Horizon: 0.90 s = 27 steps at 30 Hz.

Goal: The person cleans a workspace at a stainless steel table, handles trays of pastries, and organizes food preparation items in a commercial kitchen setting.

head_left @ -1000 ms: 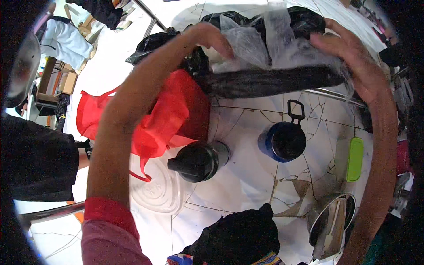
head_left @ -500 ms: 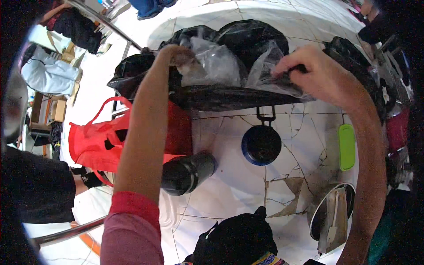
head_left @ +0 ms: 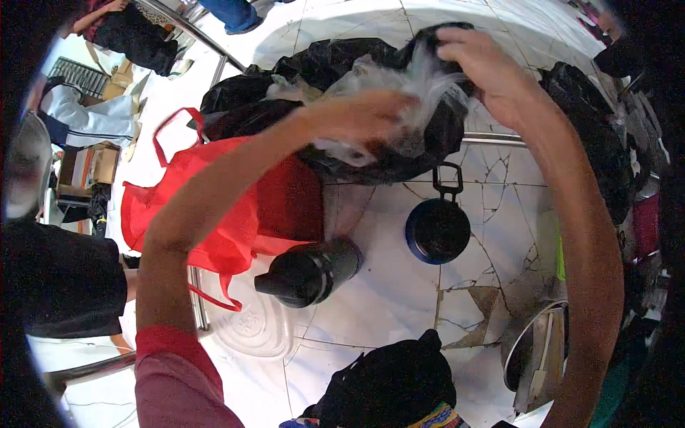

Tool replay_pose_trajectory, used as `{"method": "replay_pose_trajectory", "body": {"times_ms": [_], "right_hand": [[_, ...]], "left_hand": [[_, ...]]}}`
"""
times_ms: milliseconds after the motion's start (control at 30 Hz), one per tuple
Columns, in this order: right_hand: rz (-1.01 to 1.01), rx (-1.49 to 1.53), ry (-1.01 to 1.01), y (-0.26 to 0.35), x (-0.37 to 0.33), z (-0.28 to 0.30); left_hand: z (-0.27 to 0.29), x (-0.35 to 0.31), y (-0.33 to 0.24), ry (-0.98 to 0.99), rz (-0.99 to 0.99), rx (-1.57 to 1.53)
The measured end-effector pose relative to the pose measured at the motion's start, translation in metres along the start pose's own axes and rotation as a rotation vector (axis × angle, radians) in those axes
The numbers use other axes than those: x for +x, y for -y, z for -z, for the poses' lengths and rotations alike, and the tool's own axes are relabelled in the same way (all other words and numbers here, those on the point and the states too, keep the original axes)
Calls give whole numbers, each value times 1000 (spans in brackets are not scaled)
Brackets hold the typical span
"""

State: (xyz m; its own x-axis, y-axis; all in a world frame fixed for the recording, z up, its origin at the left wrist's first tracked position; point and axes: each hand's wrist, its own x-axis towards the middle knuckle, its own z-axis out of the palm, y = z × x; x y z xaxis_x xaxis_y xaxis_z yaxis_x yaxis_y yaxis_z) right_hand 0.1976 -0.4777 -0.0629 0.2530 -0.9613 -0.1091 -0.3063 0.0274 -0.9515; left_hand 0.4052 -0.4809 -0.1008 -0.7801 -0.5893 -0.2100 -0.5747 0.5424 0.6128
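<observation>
A black plastic garbage bag (head_left: 335,57) with crumpled clear plastic (head_left: 428,85) at its mouth lies at the far middle. My right hand (head_left: 485,64) is closed on the bag's bunched black edge at the upper right. My left hand (head_left: 378,118) reaches across from the left, over the clear plastic. Motion smears its fingers, so its grip is hidden from me. Below my left forearm a red fabric tote bag (head_left: 285,207) stands on the tiles. Beside the tote, a dark bottle with a black lid (head_left: 314,274) lies tilted.
A round dark pan-like thing with a loop handle (head_left: 437,230) lies on the cracked tiles. At right are a green oblong thing (head_left: 560,250) and a white-rimmed dish (head_left: 510,357). A clear plastic lid (head_left: 250,332), metal rail (head_left: 492,138) and black fabric bag (head_left: 389,381) are around. People stand left.
My left hand has moved right across the bag's mouth. My right hand has risen with the black edge, and the bag looks more gathered. The view has shifted slightly.
</observation>
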Motion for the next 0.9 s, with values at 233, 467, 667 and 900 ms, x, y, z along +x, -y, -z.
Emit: {"method": "replay_pose_trajectory", "body": {"times_ms": [233,467,667,900], "right_hand": [[30,-144,159,100,-65,-20],[98,-75,42,95,-80,-35],[278,134,31,39,-39,2],[187,136,44,33,-40,-3]], "left_hand": [[3,16,105,13,301,260],[28,-13,83,402,517,299],[82,-17,24,586,566,210],[148,-57,29,237,356,-228]]}}
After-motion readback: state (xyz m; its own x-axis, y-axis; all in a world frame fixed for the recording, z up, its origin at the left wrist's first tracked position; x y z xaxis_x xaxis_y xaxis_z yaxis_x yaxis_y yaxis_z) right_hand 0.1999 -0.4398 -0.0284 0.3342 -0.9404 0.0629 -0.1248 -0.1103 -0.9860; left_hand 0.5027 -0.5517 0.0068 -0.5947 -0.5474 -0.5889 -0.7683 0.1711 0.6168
